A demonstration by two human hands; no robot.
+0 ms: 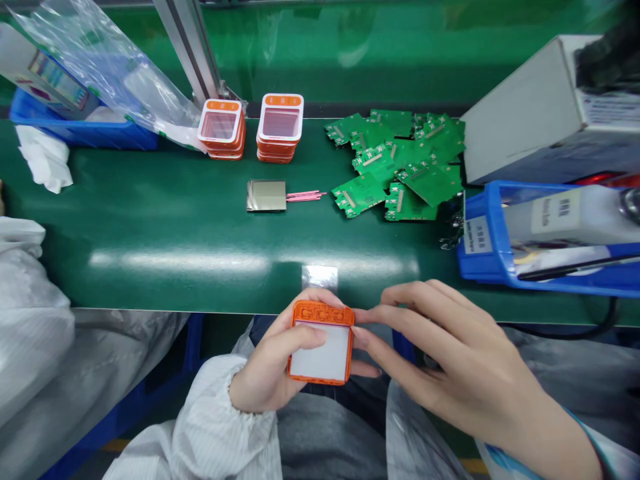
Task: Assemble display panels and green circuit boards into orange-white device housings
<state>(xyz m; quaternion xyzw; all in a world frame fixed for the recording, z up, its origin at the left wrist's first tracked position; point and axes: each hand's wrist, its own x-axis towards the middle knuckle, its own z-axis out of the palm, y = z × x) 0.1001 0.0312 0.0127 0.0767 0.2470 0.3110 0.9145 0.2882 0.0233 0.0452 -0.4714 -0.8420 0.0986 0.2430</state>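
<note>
An orange square frame with a white panel set in it is held just below the bench edge. My left hand grips it from the left, the thumb lying across the white panel. At the frame's upper right edge, the thumb and index fingertip of my right hand touch or nearly touch it; the other fingers are spread. Whether these fingertips pinch anything small cannot be made out. Just beyond the hands, a small silvery sheet lies at the bench edge.
Across the green bench are two stacks of orange-white frames, battery-like packs with pink wires and circuit boards. Blue bins and a white box flank them. A person's sleeve is at left.
</note>
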